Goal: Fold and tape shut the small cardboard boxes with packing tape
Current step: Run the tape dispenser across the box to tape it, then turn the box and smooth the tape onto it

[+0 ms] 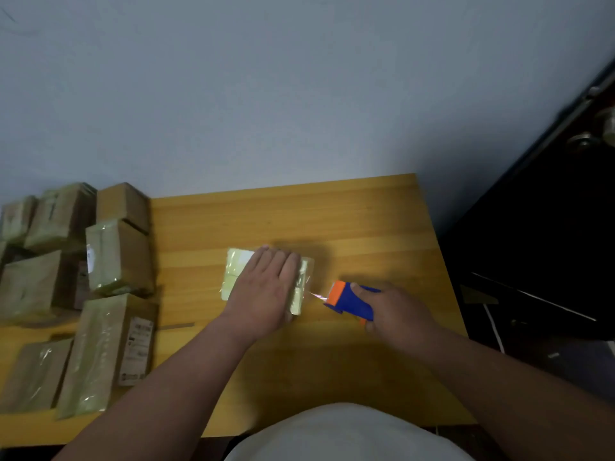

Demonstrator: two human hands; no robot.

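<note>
The right hand (pixel 396 311) has its grip closed around a blue and orange tape dispenser (pixel 351 301), thumb laid over the blue body, orange end pointing toward the box. A short strip of clear tape (pixel 314 294) runs from the dispenser's mouth to the right side of one small cardboard box (pixel 241 272), which lies flat near the middle of the counter (pixel 332 214). The left hand (pixel 266 289) lies flat on top of that box, fingers straight and together, holding nothing, pressing down; the box's pale taped face shows to the left of the fingers and along its right edge.

Well apart, at the counter's left end, sits a heap of taped boxes (pixel 116 257); about eight can be counted, though the far ones are blurred and overlap, so the number is uncertain. One long box at the front (pixel 106 351) carries a white label (pixel 138 351). None of the boxes shows its contents. Behind the counter is a plain wall (pixel 266 94), and at right a dark door with a knob (pixel 580 141).
</note>
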